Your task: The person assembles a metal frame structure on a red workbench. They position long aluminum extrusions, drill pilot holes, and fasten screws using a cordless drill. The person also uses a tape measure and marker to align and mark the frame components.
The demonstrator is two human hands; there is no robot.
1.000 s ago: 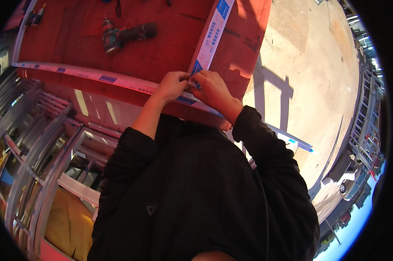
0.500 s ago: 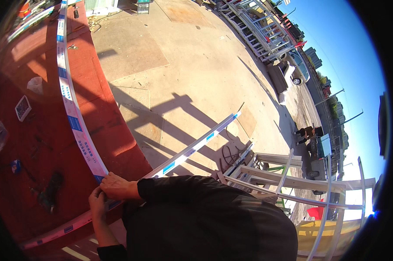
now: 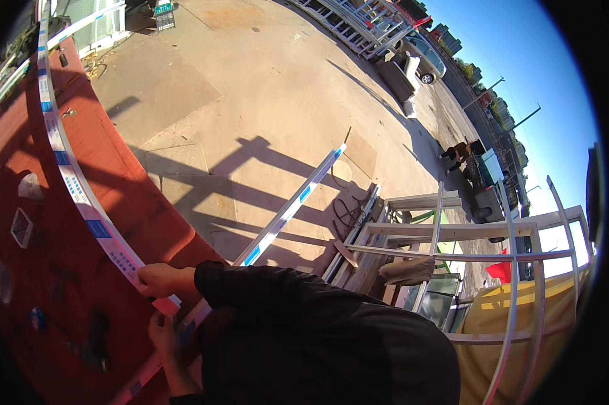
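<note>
A long white strip (image 3: 92, 212) with blue labels runs down the left side over a red surface and ends by my hands. My right hand (image 3: 164, 280) is closed around it close to its end, where a pale pinkish end piece shows. Just below that end is my left hand (image 3: 164, 337), in shadow, its fingers curled; what they hold, if anything, is hidden. A second labelled white strip (image 3: 287, 212) crosses below my hands, from the lower left out over the concrete. My black-sleeved right arm covers part of it.
On the red table (image 3: 125, 196) lie a framed rectangular item (image 3: 22, 227), a blue packet (image 3: 37, 318) and a dark tool (image 3: 95, 341). White frames (image 3: 446, 229) stand close on the right. A cable (image 3: 348, 212) lies on the ground; a person (image 3: 458, 154) is farther off.
The strip's end has come into sight between my hands, and my left hand now sits lower, apart from the right. The whole view has shifted, with the scene moving left.
</note>
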